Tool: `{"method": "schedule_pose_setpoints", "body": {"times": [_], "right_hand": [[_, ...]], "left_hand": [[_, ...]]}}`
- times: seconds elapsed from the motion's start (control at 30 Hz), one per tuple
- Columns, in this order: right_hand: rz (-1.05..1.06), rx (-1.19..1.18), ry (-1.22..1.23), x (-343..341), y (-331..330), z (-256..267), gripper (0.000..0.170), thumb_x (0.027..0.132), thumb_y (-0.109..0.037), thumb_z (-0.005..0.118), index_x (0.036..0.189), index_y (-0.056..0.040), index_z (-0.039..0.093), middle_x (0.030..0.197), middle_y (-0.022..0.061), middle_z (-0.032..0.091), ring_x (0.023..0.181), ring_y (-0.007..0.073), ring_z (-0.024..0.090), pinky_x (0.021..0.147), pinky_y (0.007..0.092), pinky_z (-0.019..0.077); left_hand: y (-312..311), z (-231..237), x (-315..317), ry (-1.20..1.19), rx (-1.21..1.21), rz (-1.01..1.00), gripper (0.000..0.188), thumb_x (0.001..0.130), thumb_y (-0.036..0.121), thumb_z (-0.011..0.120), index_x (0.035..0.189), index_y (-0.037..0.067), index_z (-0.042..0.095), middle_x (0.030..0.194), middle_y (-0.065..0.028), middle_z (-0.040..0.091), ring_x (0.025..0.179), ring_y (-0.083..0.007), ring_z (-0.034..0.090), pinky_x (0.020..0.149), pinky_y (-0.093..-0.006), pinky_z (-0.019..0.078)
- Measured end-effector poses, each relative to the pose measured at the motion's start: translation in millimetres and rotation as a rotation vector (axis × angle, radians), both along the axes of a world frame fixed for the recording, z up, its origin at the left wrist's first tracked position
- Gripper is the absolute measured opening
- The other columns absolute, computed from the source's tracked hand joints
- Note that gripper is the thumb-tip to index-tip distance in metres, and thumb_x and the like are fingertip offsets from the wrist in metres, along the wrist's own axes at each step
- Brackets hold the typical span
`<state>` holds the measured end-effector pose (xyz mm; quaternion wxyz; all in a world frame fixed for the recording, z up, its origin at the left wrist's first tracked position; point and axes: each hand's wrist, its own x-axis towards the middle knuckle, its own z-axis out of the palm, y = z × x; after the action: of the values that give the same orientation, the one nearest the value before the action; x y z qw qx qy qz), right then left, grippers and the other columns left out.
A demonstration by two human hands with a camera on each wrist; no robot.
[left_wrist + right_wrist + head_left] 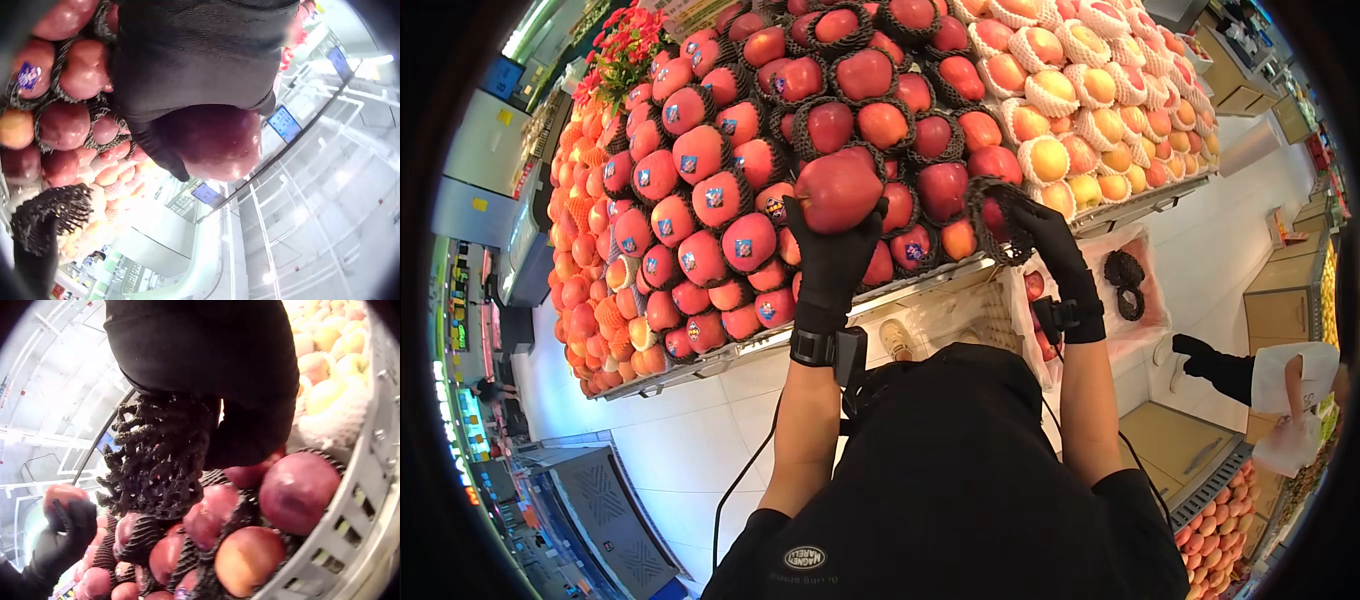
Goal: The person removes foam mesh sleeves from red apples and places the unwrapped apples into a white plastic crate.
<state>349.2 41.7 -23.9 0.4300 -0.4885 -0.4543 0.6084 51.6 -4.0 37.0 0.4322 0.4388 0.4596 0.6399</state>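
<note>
A large red apple (837, 190) without any sleeve sits in the gloved left hand (835, 262), whose fingers curl round its underside. In the left wrist view the same apple (219, 140) shows under the black glove. The gloved right hand (1055, 245) pinches a black foam net sleeve (159, 456) at the front edge of the display. That net hangs over nearby red apples (250, 559) in the right wrist view, its mesh bunched and open. Many apples on the stand wear similar black nets.
Stickered red apples (715, 198) fill the stand's left side, and paler fruit in white foam nets (1090, 85) the right. Below the stand's rim (369, 531), a lined crate (1145, 260) holds loose black nets (1128, 285). Another person's arm (1293, 385) is at right.
</note>
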Motion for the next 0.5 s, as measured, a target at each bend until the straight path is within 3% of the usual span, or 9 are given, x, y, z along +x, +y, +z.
{"method": "schedule_pose_setpoints", "body": {"times": [0.1,0.17,0.23,0.3,0.37,0.5], "right_hand": [[-0.112,0.014,-0.065,40,-8,-33,0.033,0.087,-0.016,0.063,0.115,0.0029,0.061,0.099,0.0035,0.066,0.085,0.0098,0.060,0.075,0.0250,0.0487],[-0.165,-0.040,0.015,55,-17,-43,0.031,0.088,-0.013,0.061,0.114,0.0036,0.061,0.097,0.0034,0.065,0.083,0.0095,0.060,0.072,0.0236,0.0485],[-0.207,-0.055,0.090,60,-21,-45,0.030,0.088,-0.013,0.061,0.113,0.0035,0.061,0.096,0.0030,0.065,0.080,0.0090,0.059,0.070,0.0232,0.0481],[-0.198,-0.076,0.053,69,-24,-48,0.028,0.090,-0.017,0.061,0.109,0.0037,0.063,0.093,0.0026,0.065,0.078,0.0079,0.058,0.069,0.0238,0.0478],[-0.204,-0.025,-0.027,78,-26,-52,0.029,0.091,-0.020,0.061,0.107,0.0036,0.064,0.090,0.0020,0.065,0.077,0.0073,0.058,0.068,0.0238,0.0477],[-0.214,-0.158,-0.034,109,-39,-67,0.030,0.092,-0.025,0.060,0.105,0.0017,0.065,0.086,-0.0002,0.064,0.071,0.0058,0.057,0.062,0.0225,0.0466]], "left_hand": [[-4,8,17,1.037,0.052,0.101,0.029,0.085,0.029,0.060,0.110,0.015,0.056,0.103,0.0049,0.065,0.109,-0.0203,0.057,0.107,-0.0556,0.0204],[-6,13,29,1.322,0.107,0.113,0.028,0.085,0.030,0.059,0.109,0.017,0.058,0.104,0.0069,0.065,0.111,-0.0198,0.056,0.109,-0.0585,0.0160],[-5,17,40,1.205,0.171,0.076,0.028,0.086,0.031,0.057,0.111,0.017,0.057,0.105,0.0065,0.065,0.112,-0.0189,0.056,0.108,-0.0601,0.0166],[0,17,44,0.952,0.104,-0.027,0.060,0.078,0.017,0.065,0.127,0.007,0.033,0.109,-0.0028,0.062,0.106,-0.0203,0.058,0.105,-0.0443,0.0288],[0,13,48,1.028,0.090,-0.045,0.073,0.076,0.012,0.066,0.134,0.002,0.023,0.111,-0.0067,0.059,0.105,-0.0210,0.058,0.104,-0.0392,0.0330],[-4,-13,57,1.830,0.203,0.112,0.053,0.086,0.021,0.055,0.131,0.006,0.032,0.114,-0.0035,0.057,0.112,-0.0208,0.054,0.108,-0.0506,0.0257]]}}
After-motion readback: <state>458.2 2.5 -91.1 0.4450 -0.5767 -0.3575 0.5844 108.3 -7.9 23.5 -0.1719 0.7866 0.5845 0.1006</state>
